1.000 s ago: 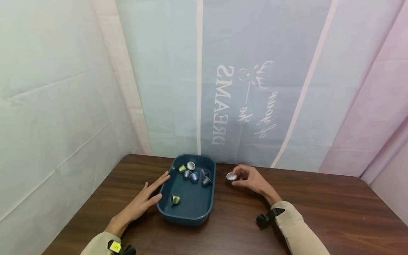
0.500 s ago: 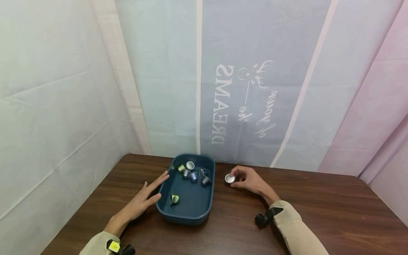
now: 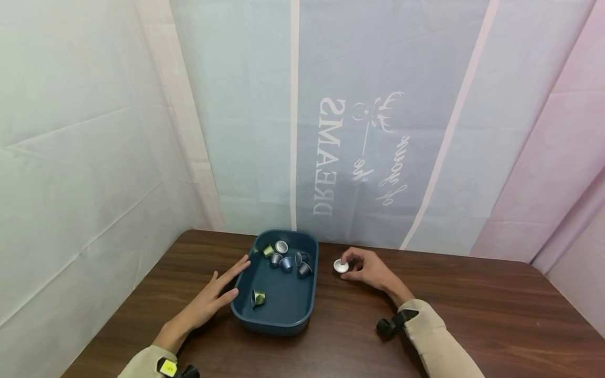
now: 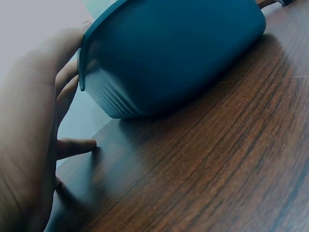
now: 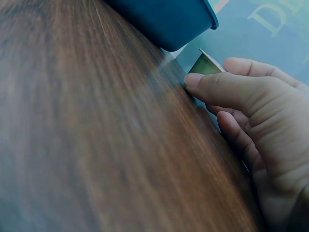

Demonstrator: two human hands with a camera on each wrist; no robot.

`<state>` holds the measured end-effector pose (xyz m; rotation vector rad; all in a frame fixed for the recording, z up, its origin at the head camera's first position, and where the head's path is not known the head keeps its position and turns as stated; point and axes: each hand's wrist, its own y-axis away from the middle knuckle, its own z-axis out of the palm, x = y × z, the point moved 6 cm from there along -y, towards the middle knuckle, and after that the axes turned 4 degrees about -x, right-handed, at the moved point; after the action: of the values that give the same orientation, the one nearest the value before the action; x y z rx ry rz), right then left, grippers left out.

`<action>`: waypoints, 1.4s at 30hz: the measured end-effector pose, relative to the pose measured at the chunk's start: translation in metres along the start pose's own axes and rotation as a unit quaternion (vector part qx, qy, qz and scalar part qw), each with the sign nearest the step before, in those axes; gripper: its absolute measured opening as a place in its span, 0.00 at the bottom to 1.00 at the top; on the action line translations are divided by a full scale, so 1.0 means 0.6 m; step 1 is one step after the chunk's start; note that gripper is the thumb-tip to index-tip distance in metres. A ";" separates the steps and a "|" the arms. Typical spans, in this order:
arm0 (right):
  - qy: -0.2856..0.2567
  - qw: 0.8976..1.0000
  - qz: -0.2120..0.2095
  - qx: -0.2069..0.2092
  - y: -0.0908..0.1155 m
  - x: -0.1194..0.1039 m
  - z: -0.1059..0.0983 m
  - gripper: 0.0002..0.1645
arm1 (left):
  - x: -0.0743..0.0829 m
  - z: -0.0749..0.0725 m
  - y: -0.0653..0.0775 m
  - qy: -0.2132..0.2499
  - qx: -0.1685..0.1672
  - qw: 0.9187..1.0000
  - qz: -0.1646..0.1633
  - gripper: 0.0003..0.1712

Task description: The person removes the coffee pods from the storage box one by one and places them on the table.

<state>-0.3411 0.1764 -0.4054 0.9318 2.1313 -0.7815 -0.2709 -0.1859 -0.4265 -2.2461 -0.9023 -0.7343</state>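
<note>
Just right of the blue bin (image 3: 279, 329), my right hand (image 3: 371, 270) pinches a coffee capsule (image 3: 340, 266) between thumb and fingers, its silver lid turned up. In the right wrist view the capsule's side (image 5: 205, 66) looks green, and the fingers partly cover it. My left hand (image 3: 210, 299) lies along the bin's left side with straight, spread fingers. In the left wrist view its thumb and some fingertips touch the rim (image 4: 83, 63). Several capsules lie in the bin: blue and dark ones (image 3: 286, 264) toward the far end, a green one (image 3: 258, 298) near the front left.
The bin stands on a dark wooden table (image 3: 472, 304), close to its back edge. Behind the table hangs a printed cloth (image 3: 246, 131) with mirrored lettering. Another pale cloth (image 3: 94, 157) hangs at the left.
The pinched capsule has tilted and shifted slightly left, its silver lid showing more fully. Both hands otherwise hold nearly the same places, and the capsules in the bin lie as before.
</note>
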 end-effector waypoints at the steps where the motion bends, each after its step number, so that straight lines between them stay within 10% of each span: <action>1: -0.001 1.000 -0.002 0.000 0.000 0.000 0.000 0.16 | 0.000 0.000 0.000 0.000 0.000 1.000 0.000 0.33; 23: -0.017 1.000 -0.019 0.010 -0.004 0.048 -0.001 0.18 | 0.002 0.001 0.004 0.002 0.003 1.000 0.004 0.33; 42: -0.019 0.997 -0.071 0.022 0.004 -0.065 -0.049 0.19 | -0.002 0.002 -0.001 0.001 0.001 1.000 0.002 0.33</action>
<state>-0.3288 0.1844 -0.3590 0.7889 2.1728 -0.9125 -0.2717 -0.1856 -0.4279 -2.2450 -0.8953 -0.7343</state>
